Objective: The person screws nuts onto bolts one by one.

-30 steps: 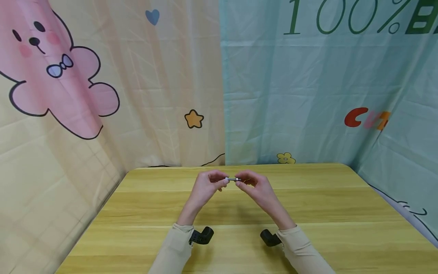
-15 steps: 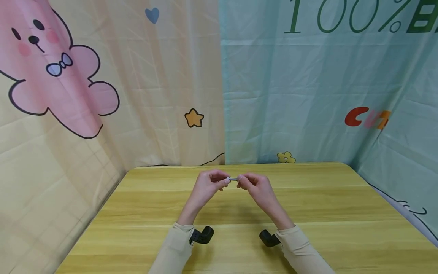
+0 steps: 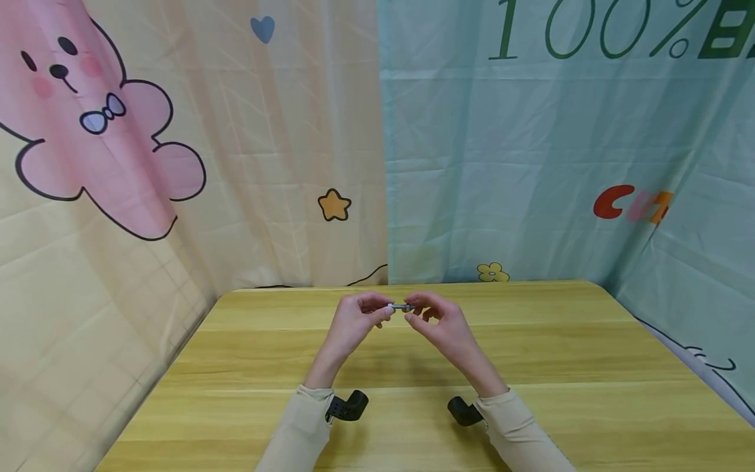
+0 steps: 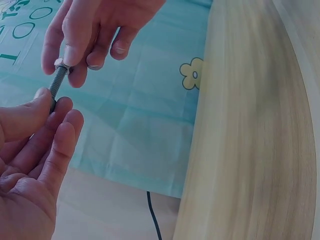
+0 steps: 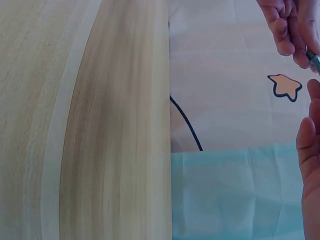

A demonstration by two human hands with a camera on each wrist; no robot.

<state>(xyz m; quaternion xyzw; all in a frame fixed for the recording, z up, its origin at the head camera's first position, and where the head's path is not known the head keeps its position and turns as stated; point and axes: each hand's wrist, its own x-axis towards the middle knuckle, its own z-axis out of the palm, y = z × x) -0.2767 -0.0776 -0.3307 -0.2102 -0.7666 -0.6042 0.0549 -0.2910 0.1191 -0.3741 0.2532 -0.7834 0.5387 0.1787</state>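
A metal bolt (image 4: 57, 84) spans the gap between both hands above the table, its threads showing in the left wrist view. The left hand (image 3: 355, 321) pinches the bolt's head end between thumb and fingers. On the other end sits a nut (image 4: 61, 64), with the right hand (image 3: 439, 322) curled around it. One right fingertip lies against the nut in the left wrist view, while the head view shows thumb and index slightly spread about it. In the right wrist view only a bit of the bolt (image 5: 314, 60) appears at the right edge.
Below the hands is a wooden table (image 3: 283, 367). Printed curtains (image 3: 501, 144) hang behind it and at the sides. Each wrist wears a black camera mount, such as the left one (image 3: 349, 406). A black line (image 4: 153, 215) shows beyond the table edge.
The right thumb and fingers closed together over the bolt's end half a second ago, and now they are spread wider, exposing the nut. The left hand keeps its pinch, nearly still.
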